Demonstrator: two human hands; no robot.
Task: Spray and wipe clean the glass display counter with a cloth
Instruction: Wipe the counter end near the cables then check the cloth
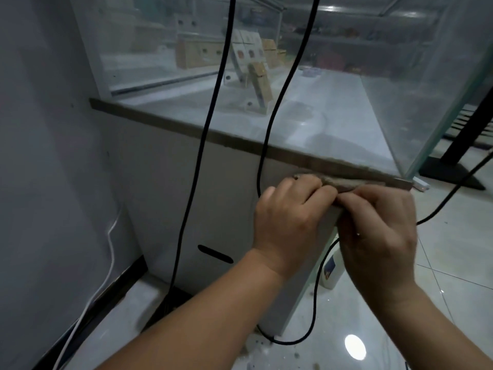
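The spray bottle [332, 271] stands on the floor below the counter's corner. The left hand [290, 217] and right hand [381, 236] both curl around the folded cloth [344, 181], pressing it to the brown trim [186, 129] of the glass display counter [333, 108]. This looks like the wiping step. Next, the cloth should slide along that trim, clear of the black cables [202, 156].
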